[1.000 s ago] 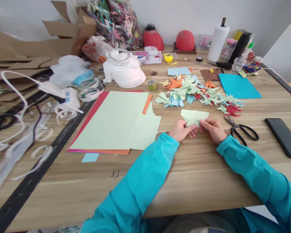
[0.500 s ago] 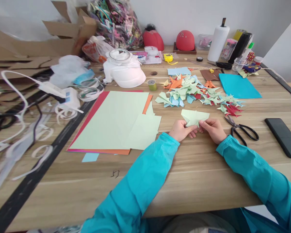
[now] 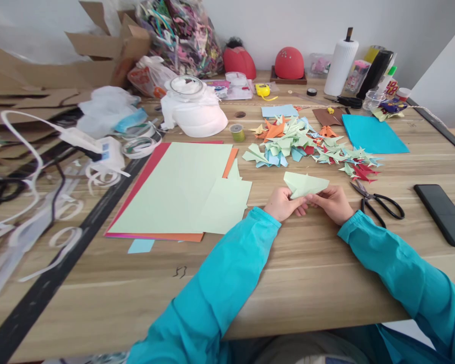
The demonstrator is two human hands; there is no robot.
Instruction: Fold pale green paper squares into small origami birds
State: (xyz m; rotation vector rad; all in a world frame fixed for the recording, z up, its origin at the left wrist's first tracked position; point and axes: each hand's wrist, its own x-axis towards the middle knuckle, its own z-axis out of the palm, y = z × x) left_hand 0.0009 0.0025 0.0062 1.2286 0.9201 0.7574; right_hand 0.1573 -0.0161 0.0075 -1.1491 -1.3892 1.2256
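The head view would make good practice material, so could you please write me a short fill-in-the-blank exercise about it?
The left hand and right hand together hold a folded paper coloured pale ____.
Black-handled scissors lie between the right hand and the black ____.
The stack of large paper sheets lies to the ____ of both hands.
The tape measure is ____.

Missing words: green; phone; left; yellow.

Long, creased turquoise sleeves (image 3: 212,283)
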